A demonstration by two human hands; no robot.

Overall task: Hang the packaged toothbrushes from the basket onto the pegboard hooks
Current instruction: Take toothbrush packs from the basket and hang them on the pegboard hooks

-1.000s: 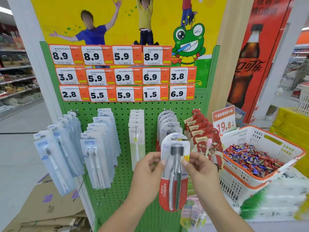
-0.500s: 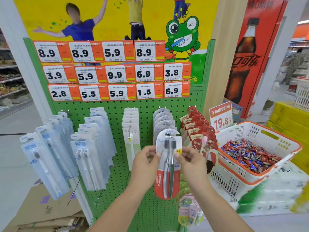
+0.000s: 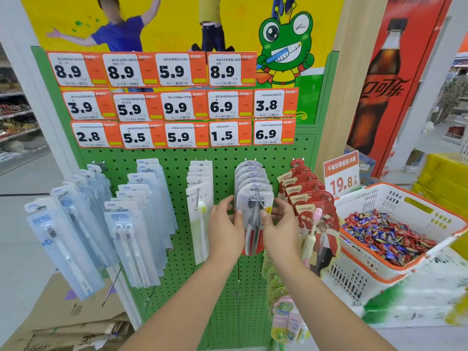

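Note:
A Colgate toothbrush pack (image 3: 254, 211), clear with a red bottom and two dark brushes, sits at the front of a row of like packs on a hook of the green pegboard (image 3: 222, 168). The hook's wire tip pokes through the pack's top hole. My left hand (image 3: 225, 231) pinches the pack's left edge. My right hand (image 3: 281, 229) pinches its right edge. The pack's red lower part is mostly hidden behind my hands.
Blue-white toothbrush packs (image 3: 126, 229) hang at left, white packs (image 3: 200, 193) in the middle, red canban packs (image 3: 306, 198) at right. A white and orange basket (image 3: 415, 198) of wrapped candies stands to the right. Flattened cardboard (image 3: 63, 323) lies on the floor at lower left.
Both hands have carried the pack up and forward from in front of the row onto the hook. The camera has moved closer to the board.

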